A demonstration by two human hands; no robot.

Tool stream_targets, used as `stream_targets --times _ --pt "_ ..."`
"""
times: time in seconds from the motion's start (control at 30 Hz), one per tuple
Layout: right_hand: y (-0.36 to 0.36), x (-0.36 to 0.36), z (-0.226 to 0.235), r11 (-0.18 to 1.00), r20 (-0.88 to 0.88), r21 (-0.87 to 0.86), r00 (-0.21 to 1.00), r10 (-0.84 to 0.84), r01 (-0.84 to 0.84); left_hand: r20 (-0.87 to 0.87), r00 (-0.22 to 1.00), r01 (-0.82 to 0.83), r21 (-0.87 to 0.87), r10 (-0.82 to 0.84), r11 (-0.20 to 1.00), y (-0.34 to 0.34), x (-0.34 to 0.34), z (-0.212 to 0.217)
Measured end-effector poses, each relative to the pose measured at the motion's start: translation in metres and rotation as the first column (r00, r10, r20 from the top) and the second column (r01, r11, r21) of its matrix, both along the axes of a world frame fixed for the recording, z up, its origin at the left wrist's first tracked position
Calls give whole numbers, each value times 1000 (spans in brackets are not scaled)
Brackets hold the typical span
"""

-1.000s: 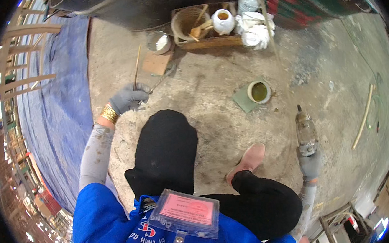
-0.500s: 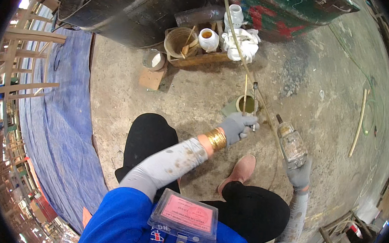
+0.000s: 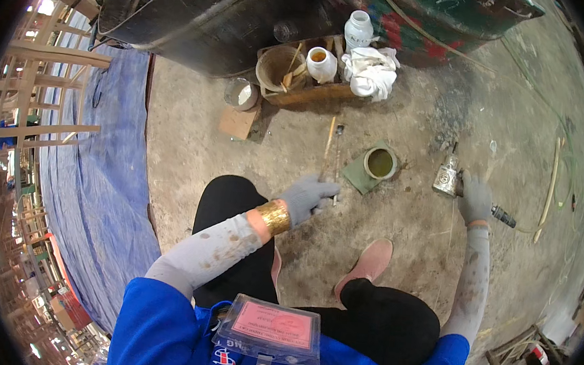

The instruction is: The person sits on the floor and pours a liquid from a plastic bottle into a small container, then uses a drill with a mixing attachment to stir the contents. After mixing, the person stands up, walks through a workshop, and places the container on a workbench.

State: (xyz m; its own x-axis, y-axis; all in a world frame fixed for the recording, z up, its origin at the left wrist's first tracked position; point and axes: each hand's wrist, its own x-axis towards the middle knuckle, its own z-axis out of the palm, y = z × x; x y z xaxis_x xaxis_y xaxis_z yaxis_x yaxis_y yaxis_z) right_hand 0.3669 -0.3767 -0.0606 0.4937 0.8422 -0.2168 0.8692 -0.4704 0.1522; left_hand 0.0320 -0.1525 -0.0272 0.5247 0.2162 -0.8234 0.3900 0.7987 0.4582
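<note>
My gloved left hand (image 3: 302, 198) is closed around a thin wooden stick (image 3: 329, 141) and a slim dark-tipped metal rod (image 3: 337, 160), both pointing away from me. To their right, an open pot of greenish liquid (image 3: 380, 163) stands on a green square board (image 3: 359, 177). On the right, my gloved right hand (image 3: 474, 199) grips a pistol-shaped, silver air tool (image 3: 446, 179) by its handle. A thin bit points away at its front, and a dark hose coupling (image 3: 504, 216) sticks out below the hand. Whether the tool touches the floor, I cannot tell.
A wooden tray (image 3: 305, 97) ahead holds a bucket (image 3: 273, 70) and a white jar (image 3: 321, 65), beside white rags (image 3: 370, 74). Behind stand large dark drums (image 3: 195, 20). A cup (image 3: 241, 94) rests by a small board (image 3: 238, 122). Blue tarp (image 3: 104, 168) lies left.
The left hand has moved left with the stick and rod, away from the pot. The right hand has moved farther forward and turned the air tool; its hose has swung off to the right.
</note>
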Motion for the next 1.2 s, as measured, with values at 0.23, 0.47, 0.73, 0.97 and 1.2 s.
stream_targets --times 0.23,0.47,0.73,0.97,1.2 --pt "8 30 -26 989 145 -80 983 -109 122 122 993 4 -42 1 999 31 -44 36" --pt "182 2 99 891 -208 449 963 170 -61 199 968 -146 -36 150 989 52 -98 84" --pt "357 -68 184 822 -28 417 899 438 -388 392 832 -357 -164 393 920 62 -94 65" --pt "400 -82 153 830 -163 398 860 484 -391 321 806 -477 -147 497 867 70 -108 65" --pt "479 -103 77 797 -149 10 788 598 -603 204 764 -620 -33 612 784 77 -119 73"
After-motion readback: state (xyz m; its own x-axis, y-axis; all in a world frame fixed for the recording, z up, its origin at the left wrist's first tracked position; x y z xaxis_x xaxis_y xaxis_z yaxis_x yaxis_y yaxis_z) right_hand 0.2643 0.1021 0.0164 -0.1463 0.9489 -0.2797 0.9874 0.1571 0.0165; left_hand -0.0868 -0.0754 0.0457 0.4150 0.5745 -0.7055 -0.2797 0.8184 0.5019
